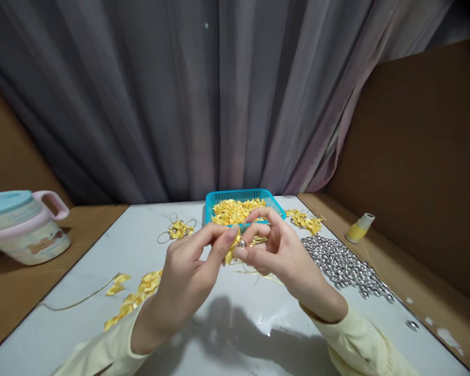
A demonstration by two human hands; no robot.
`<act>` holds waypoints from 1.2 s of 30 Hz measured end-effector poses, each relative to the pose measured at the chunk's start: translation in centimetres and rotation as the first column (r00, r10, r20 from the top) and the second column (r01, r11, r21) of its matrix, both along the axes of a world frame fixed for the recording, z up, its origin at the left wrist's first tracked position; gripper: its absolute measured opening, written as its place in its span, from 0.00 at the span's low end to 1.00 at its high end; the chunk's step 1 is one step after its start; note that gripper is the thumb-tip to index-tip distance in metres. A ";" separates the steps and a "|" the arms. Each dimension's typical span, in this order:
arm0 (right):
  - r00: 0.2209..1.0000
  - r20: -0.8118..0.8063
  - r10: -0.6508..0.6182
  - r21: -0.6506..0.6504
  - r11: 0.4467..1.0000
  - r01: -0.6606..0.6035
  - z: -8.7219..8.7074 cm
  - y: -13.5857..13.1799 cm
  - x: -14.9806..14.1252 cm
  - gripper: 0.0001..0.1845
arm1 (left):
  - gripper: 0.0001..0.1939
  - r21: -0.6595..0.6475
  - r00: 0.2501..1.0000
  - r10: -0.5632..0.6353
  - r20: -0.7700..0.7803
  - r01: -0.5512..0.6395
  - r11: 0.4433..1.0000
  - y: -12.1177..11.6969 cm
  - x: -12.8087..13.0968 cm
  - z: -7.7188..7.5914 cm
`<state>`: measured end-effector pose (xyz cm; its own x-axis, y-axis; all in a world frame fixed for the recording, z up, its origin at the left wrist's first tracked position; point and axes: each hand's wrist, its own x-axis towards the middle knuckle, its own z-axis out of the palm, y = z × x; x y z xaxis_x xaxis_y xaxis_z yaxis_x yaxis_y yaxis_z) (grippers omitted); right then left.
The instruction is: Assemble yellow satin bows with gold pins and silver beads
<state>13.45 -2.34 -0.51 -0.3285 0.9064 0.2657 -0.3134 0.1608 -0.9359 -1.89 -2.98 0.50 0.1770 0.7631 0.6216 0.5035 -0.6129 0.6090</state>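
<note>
My left hand [188, 271] and my right hand [276, 250] meet above the middle of the white table [227, 334]. Between their fingertips they pinch a small yellow ribbon bow [232, 249], with a silver bead [243, 243] at the pinch. Both hands have their fingers closed on the bow. Thin gold threads [254, 271] lie on the table under my right hand. Just behind the hands stands a teal plastic basket [215, 201] full of yellow bows.
A heap of silver beads [342, 263] lies right of my hands. Loose yellow bows [135, 292] lie at the left, more bows with loops [179, 228] near the basket. A lidded cup [23, 227] stands far left, a yellow thread spool [359, 228] far right. A grey curtain hangs behind.
</note>
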 end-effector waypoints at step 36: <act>0.994 0.028 0.103 -0.012 0.995 -0.103 0.7 0.0 1.2 0.14 | 0.18 -0.245 0.975 -0.206 -0.089 0.179 0.953 0.4 -0.4 0.7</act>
